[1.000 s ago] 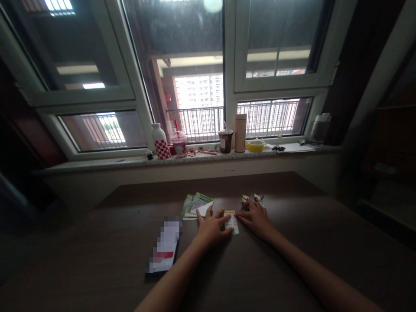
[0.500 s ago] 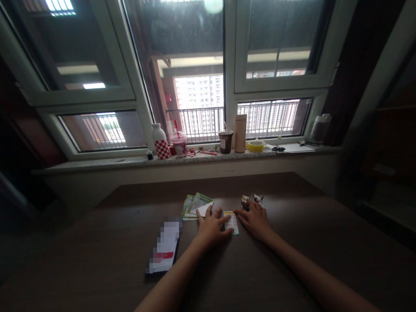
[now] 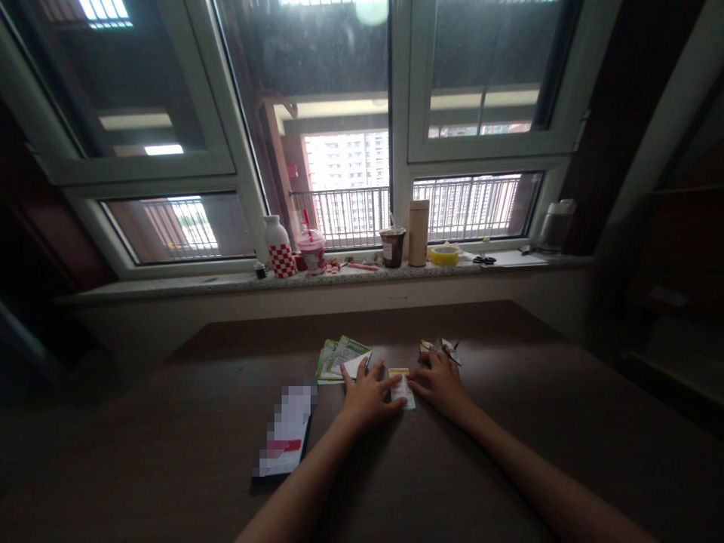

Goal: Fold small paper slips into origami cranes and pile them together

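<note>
Between the left hand point(image 3: 366, 400) and the right hand point(image 3: 446, 386), a small yellow-topped card point(image 3: 401, 391) lies on the table point(image 3: 390, 483). The left fingers spread wide, touching it; the right ones, loosely parted, are beside it, near folded papers point(image 3: 451, 351).

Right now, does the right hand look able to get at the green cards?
Probably, though not by sliding straight across: the left hand lies partly between the right hand and the green cards, and white paper covers part of them. The way around the left hand's far side looks free.
</note>
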`<state>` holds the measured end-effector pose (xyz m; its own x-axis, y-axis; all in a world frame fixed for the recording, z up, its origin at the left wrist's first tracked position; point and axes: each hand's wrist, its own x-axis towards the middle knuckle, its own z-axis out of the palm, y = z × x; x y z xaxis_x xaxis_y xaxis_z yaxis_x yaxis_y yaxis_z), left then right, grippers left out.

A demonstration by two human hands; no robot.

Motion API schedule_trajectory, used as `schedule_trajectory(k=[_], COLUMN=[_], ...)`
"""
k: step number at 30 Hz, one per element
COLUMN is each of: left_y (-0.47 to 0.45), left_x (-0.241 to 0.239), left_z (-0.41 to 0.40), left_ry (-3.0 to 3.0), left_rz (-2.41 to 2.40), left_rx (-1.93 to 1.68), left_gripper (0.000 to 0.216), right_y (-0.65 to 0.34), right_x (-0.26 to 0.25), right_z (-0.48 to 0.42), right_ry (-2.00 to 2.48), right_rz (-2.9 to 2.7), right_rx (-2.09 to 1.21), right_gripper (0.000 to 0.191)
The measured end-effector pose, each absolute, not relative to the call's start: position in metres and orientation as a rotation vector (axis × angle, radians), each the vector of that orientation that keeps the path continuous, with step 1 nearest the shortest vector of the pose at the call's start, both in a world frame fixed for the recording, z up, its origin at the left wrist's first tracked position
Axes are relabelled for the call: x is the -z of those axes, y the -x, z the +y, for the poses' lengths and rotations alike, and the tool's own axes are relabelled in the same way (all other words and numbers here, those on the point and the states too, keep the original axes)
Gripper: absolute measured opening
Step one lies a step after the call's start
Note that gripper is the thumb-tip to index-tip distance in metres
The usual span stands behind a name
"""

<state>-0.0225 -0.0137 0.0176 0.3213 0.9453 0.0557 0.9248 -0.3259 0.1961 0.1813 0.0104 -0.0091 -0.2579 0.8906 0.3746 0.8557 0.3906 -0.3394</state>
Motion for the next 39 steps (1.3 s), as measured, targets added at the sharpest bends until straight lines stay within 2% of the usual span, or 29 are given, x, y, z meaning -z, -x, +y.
schedule_trajectory(k=[15,30,39], left_y=[0.021,0.021,0.022], left_x=[-0.018,-0.019,-0.018], left_z=[-0.014,-0.015,-0.015], left_ry=[-2.431,-2.423,-2.425], left_rz=[1.756,1.768,1.760], left_rx=[-0.248,-0.234,-0.228], left_gripper=[0.055,0.054,0.055], right_y=[-0.179,-0.196,-0.201], right_x=[0.000,-0.008,-0.005], right_z=[0.011,0.008,0.005], right_ry=[1.569,1.507,1.481], right_rz=[-2.212,-2.355,-2.340], right_rx=[-0.170,-0.449,-0.461], right_gripper=[0.018,0.057,0.062])
